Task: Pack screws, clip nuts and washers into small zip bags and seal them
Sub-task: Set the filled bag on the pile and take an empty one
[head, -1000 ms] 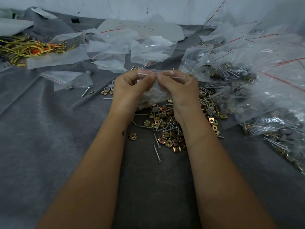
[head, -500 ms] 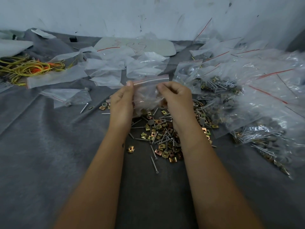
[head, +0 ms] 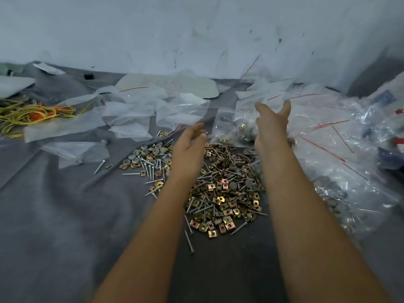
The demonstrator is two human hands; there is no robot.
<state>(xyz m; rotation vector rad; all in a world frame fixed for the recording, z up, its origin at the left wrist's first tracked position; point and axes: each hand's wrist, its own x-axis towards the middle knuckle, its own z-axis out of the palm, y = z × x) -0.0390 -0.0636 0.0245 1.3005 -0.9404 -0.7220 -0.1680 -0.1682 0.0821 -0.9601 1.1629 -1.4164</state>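
Grey cloth covers the surface (head: 54,215), which ends at a scuffed pale wall (head: 196,29). At the middle lies a heap of loose hardware (head: 218,193): brassy square clip nuts (head: 219,199), grey round washers (head: 140,154) along its far left edge, and long screws (head: 189,239) pointing every way, the nearest one with its long axis running toward the viewer. Both arms reach out over the heap. Above its far left part the left hand (head: 190,143) hangs with fingers loosely spread and nothing in it. Past the heap's far right part the right hand (head: 271,125) is raised, fingers and thumb splayed apart, also holding nothing. Just left of that hand a filled zip bag (head: 231,127) sits at the heap's far edge, its red-lined seal end farthest from the viewer; whether the hand touches it cannot be told. Right of the heap spreads a pile of filled bags (head: 328,145); beyond and left of the heap lie empty bags (head: 129,119), and further left yellow cord (head: 28,114).
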